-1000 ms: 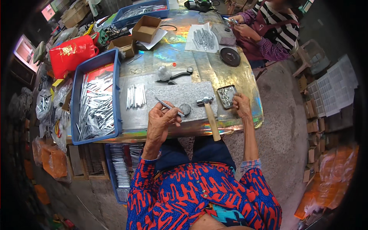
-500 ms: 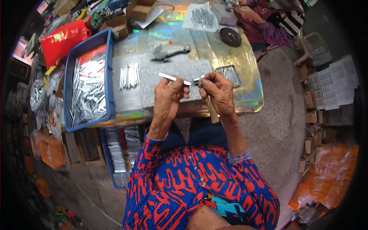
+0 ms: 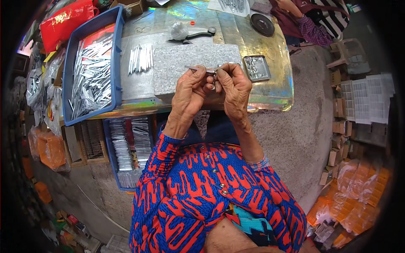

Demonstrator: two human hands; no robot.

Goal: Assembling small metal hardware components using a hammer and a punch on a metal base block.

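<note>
My left hand (image 3: 190, 87) is closed on a thin flat metal strip (image 3: 192, 68), pinched between thumb and fingers with one end sticking out to the left. My right hand (image 3: 235, 86) meets it at the strip's right end, thumb and forefinger pressed together; what they hold is too small and covered to name. Both hands are over the near part of a grey speckled stone slab (image 3: 179, 59). A small dark bit shows behind my right fingertips, mostly hidden. Left of the slab lies a neat row of similar metal strips (image 3: 140, 59).
A blue crate (image 3: 118, 55) of loose strips stands at left. Pliers (image 3: 196, 36) lie beyond the slab. At right are a small metal tray (image 3: 265, 69) of small parts and a dark round dish (image 3: 262, 24). A co-worker's sleeve (image 3: 314, 29) shows far right.
The hammer with the wooden handle that was in my right hand no longer shows there. My hands have come together at the strip's end. The view has shifted, so the table sits higher.
</note>
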